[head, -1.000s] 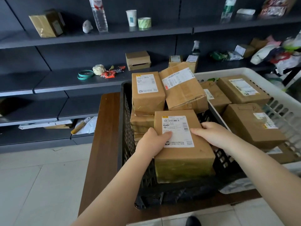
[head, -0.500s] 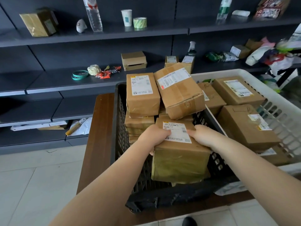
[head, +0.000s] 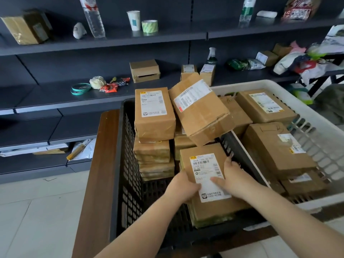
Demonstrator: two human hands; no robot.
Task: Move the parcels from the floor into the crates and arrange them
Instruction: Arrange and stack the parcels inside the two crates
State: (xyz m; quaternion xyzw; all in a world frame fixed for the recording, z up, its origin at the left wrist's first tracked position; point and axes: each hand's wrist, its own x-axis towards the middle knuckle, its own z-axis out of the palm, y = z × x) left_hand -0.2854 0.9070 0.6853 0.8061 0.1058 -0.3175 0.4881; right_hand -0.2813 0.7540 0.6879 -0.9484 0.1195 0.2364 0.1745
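A brown parcel [head: 204, 161] with a white label lies inside the black crate [head: 128, 164], at its near right side. My left hand [head: 181, 187] grips the parcel's left edge. My right hand [head: 232, 175] holds its right edge, thumb on the label. Behind it in the black crate several brown parcels are stacked; a tall one [head: 154, 116] stands on the left stack and a tilted one [head: 201, 110] leans on the crate's right wall. The white crate [head: 316, 127] to the right holds several more parcels [head: 275, 151].
Both crates sit on a brown wooden table [head: 98, 174]. Dark shelves [head: 55, 101] behind carry small boxes, a cup, tape rolls, a bottle and bags. Pale tiled floor [head: 37, 211] lies to the left.
Both hands have lowered the labelled parcel from above the crate's near rim down into the black crate, and it now lies flatter.
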